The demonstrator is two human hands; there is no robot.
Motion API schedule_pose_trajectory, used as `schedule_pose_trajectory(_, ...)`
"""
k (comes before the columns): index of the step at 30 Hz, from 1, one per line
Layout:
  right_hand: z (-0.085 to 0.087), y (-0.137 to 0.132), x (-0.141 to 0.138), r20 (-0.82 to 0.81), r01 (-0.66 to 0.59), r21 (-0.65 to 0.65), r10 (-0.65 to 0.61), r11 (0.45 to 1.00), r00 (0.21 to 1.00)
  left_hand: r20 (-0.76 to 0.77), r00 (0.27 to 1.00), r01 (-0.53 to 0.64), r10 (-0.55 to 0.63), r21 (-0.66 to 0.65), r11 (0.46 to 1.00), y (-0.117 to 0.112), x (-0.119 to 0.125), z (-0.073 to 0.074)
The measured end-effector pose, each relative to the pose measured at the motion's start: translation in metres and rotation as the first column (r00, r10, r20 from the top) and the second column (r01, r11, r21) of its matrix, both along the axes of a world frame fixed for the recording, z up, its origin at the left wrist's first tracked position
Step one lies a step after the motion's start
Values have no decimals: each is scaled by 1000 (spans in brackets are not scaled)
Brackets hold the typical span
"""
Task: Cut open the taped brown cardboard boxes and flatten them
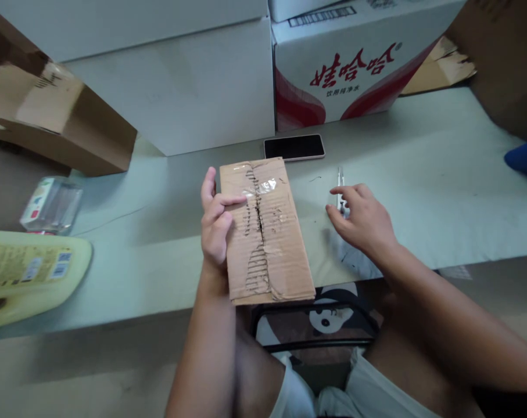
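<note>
Cardboard box (pixel 283 232) is held over table's (pixel 424 174) near edge by L hand (pixel 215 227), side gripped in curled fingers. Seam looks torn, w/ tape bits left; flaps seem unopened. R hand's (pixel 364 219) thumb & forefinger are parted by slim tool (pixel 340 201); contact can't be told.

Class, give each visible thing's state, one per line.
Cardboard piece: taped, scuffed along its middle.
Left hand: holding the cardboard piece.
Right hand: fingers parted, near the slim tool.
Slim tool: partly hidden.
Phone: lying flat, screen dark.
Yellow bottle: partly out of view.
Clear bottle: posture unclear.
Red-lettered carton: upright.
</note>
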State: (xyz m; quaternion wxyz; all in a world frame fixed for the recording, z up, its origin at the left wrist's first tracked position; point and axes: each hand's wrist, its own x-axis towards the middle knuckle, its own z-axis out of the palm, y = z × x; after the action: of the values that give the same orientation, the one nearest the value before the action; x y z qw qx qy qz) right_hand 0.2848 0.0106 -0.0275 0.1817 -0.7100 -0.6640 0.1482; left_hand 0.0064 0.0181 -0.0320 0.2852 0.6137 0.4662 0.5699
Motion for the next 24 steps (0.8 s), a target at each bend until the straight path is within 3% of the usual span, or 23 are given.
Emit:
schedule_pose_trajectory(2, 4, 3, 3, 159, 64, -145, -41, 987, 986, -73, 997, -28, 31, 33, 999, 1, -1, -4)
schedule_pose_trajectory(5, 6, 5, 5, 268, 39, -294, 43, 955, 962, -158, 982, -93, 105, 80, 992, -2, 2, -4)
schedule_pose_trajectory(8, 4, 7, 5, 279, -12, -306, 101, 952, 955, -211, 967, -115, 143, 138, 984, -9, 6, 1)
schedule_pose_trajectory(13, 0, 8, 1, 225, -11, -223, 63, 975, 972, -232, 966, -81, 113, 145, 986, -8, 0, -1)
schedule_pose_trajectory(16, -4, 8, -1, 66, -35, -100, 42, 994, 997, -222, 973, -42, 70, 129, 991, -1, -5, -4)
schedule_pose_trajectory(19, -8, 8, -2, -263, -66, -69, 45, 995, 964, -231, 973, 10, 27, 158, 987, 3, -6, -3)
schedule_pose_trajectory(21, -10, 9, -2, -500, -83, -60, 42, 995, 865, -257, 965, -2, 45, 166, 986, 2, -4, -2)
schedule_pose_trajectory(24, -2, 9, -4, -775, -73, 69, 100, 995, 624, -306, 949, -29, 79, 165, 986, -2, 0, -1)
